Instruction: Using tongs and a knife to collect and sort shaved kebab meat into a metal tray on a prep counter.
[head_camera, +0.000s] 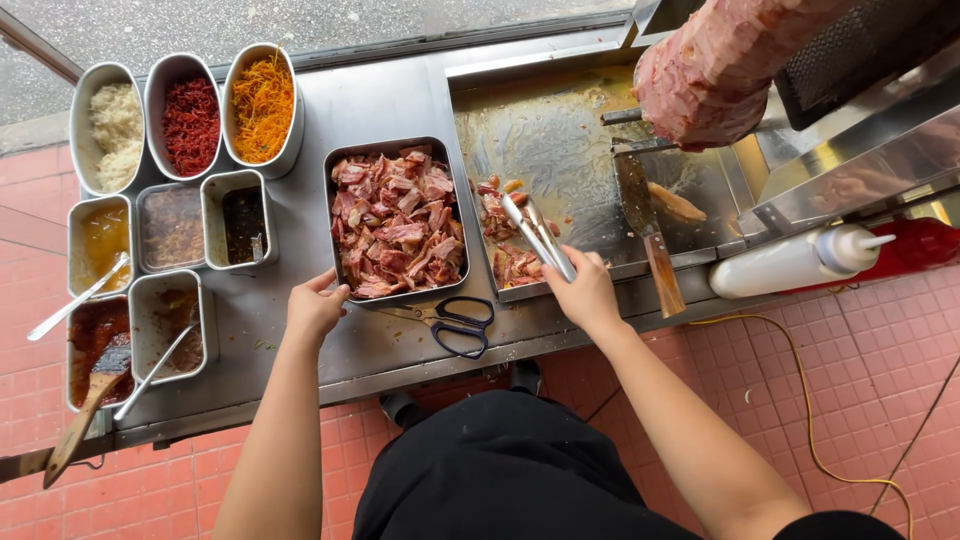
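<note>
Steel tabletop (400, 100) spans the frame. One meat spit (720, 60) upper right, one meat tray (397, 218) at centre. Eight condiment tubs at left. Left hand (315, 308) half open, fingertips on the tray's lower-left corner. Right hand (583, 292) clenched on one pair of tongs (537, 237) over the meat scraps (512, 262). One pair of scissors (455, 325) between the hands.

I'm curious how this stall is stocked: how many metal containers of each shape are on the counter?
Oval tubs: 3, first one
Small rectangular sauce pans: 5, first one
Large meat tray: 1, left hand at its corner
Total: 9

The right hand holds tongs.
</note>
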